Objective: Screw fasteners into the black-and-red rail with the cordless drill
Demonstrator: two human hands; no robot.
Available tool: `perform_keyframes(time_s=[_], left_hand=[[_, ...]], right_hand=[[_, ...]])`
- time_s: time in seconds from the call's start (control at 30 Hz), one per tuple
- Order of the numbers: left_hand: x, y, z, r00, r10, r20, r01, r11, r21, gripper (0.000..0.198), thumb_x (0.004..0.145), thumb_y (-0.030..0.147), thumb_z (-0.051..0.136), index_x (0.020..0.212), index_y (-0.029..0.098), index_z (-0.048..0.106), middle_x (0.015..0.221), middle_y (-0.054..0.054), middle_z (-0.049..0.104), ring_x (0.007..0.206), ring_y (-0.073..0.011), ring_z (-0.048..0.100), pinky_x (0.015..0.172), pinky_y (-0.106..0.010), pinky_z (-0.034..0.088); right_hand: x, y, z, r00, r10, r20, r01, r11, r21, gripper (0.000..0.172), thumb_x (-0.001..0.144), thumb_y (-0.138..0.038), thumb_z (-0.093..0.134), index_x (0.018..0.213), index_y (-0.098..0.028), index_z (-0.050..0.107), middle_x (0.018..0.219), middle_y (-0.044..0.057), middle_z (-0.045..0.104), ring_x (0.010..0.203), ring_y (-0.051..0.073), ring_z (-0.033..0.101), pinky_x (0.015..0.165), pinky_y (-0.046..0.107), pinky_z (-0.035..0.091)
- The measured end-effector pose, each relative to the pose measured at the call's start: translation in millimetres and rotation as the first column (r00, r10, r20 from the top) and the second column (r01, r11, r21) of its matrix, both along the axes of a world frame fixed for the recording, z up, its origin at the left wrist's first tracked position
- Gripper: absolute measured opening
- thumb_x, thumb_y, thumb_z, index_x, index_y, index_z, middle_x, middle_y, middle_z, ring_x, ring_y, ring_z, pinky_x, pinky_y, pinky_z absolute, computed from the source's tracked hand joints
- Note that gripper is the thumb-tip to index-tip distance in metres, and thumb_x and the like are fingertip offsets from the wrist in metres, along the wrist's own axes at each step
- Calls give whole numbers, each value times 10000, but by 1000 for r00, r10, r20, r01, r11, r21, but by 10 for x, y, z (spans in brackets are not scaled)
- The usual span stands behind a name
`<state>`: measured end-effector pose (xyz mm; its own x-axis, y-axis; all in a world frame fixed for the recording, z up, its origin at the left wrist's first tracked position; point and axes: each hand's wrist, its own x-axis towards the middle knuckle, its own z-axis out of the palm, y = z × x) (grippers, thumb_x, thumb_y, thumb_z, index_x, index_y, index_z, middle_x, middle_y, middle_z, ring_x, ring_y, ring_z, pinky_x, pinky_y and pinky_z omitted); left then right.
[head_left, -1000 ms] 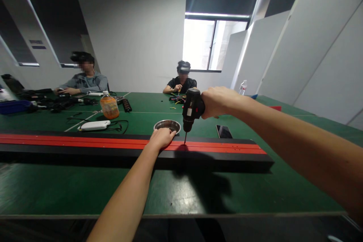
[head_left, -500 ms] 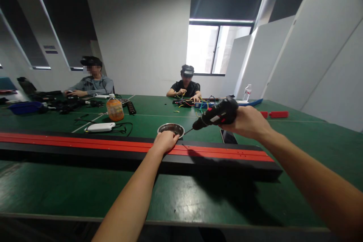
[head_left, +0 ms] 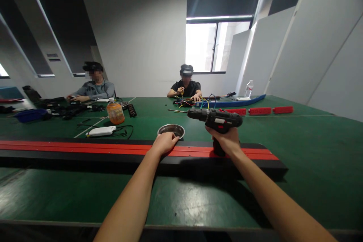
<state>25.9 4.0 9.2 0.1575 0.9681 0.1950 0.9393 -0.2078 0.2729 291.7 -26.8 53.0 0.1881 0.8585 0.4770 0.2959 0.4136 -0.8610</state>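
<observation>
My right hand grips the handle of a black cordless drill, raised above the long black rail. Its long thin bit points left, nearly level, above and behind a round metal bowl. At the bowl's near rim is my left hand, its fingers curled together and partly down inside; what they hold, if anything, is hidden. Small dark items lie in the bowl. Below both hands runs the long black rail with a red top strip dotted with small holes or screws.
Beyond the rail on the green table are a white power bank with a cable, an orange drink bottle, a blue tray and red blocks. Two people sit across; one works at coloured wires.
My right hand has swung left and lower; the drill has turned from bit-down at the bowl to nearly level. My left hand stays at the bowl.
</observation>
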Motion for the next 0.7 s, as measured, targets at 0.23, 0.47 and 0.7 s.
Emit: perform_keyframes(time_s=[0.23,0.47,0.7], left_hand=[[4,-25,7,1000,-8,16,8,1000,25,455,962,557,447,1014,237,767,1066,-105,764,961,-260,683,837,-328,460],[37,-30,-8,995,57,-84,-55,998,27,652,959,643,340,894,175,788,1074,-172,748,999,-292,670,902,-361,462],[35,-40,-10,998,33,-61,-33,999,-5,608,972,602,344,912,182,780,998,-168,759,914,-295,690,828,-363,471]], right_hand=[[33,37,-90,994,10,-111,-14,1000,-28,417,600,-552,851,760,-200,694,634,58,714,581,283,689,561,375,553],[40,-3,-102,997,27,-73,-31,998,-59,406,637,-579,817,674,-194,690,612,62,702,597,276,693,584,361,543],[55,-1,-103,999,21,-33,-23,998,-54,437,646,-610,801,630,-190,683,599,81,701,594,278,695,573,347,529]])
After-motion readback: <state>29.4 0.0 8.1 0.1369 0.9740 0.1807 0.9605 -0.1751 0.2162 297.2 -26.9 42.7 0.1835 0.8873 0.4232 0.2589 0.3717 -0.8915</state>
